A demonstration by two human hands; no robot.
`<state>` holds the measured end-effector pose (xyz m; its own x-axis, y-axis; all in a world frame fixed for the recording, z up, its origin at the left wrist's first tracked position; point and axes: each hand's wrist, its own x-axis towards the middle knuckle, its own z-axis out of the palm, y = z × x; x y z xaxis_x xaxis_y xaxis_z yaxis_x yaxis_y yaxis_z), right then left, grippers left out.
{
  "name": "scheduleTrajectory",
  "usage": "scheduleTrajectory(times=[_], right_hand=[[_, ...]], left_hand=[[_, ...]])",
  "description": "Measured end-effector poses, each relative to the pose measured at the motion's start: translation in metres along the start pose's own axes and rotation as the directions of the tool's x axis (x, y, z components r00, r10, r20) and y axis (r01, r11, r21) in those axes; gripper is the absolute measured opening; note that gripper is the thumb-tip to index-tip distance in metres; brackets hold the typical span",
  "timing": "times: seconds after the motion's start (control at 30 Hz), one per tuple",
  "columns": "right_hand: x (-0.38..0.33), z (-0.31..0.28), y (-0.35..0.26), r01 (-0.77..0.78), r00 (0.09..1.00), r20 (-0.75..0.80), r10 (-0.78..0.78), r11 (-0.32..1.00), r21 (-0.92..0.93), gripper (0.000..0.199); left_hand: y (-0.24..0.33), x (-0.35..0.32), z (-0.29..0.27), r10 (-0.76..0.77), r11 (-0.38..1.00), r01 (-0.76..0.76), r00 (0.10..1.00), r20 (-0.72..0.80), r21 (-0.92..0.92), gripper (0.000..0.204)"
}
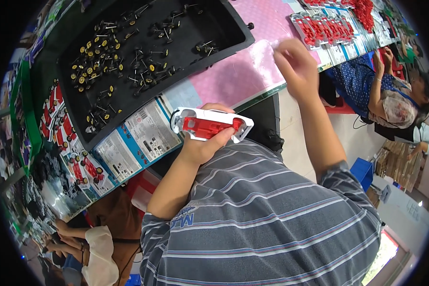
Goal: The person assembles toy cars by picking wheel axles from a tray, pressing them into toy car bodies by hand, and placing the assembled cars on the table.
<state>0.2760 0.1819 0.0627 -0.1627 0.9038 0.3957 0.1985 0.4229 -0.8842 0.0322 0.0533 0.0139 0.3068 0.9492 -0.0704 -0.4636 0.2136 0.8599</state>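
Observation:
My left hand [202, 145] grips a white toy car body [213, 125] in front of my chest. The car's red inner part faces up, and my thumb presses on it near one end. Out to the right, my right hand [300, 71] hangs over the table edge by the pink mat [245, 71]. Its fingers are curled in toward the thumb and slightly blurred; whatever they may hold does not show. Beyond the left hand sits a black tray [176, 83] with many small axles with black-and-yellow wheels [97, 62].
Rows of white and red car bodies [321, 29] lie at the far right, beside a heap of red parts [363, 14]. Red cars with wheels [86, 167] lie left of the tray. One person [391, 90] sits at right, another [100, 252] at lower left.

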Motion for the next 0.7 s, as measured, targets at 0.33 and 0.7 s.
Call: scheduleTrajectory(times=[0.33, 0.7], right_hand=[[0.068, 0.04, 0.101, -0.071, 0.997, -0.025, 0.075, 0.693, -0.717, 0.03], [0.041, 0.004, 0.087, -0.036, 0.935, -0.354, -0.018, 0.989, -0.146, 0.018]], left_hand=[[0.014, -0.019, -0.012, 0.069, 0.995, -0.051, 0.967, -0.243, 0.081, 0.055], [0.005, -0.016, -0.035, -0.01, 1.0, 0.008, 0.946, -0.323, -0.008, 0.051]])
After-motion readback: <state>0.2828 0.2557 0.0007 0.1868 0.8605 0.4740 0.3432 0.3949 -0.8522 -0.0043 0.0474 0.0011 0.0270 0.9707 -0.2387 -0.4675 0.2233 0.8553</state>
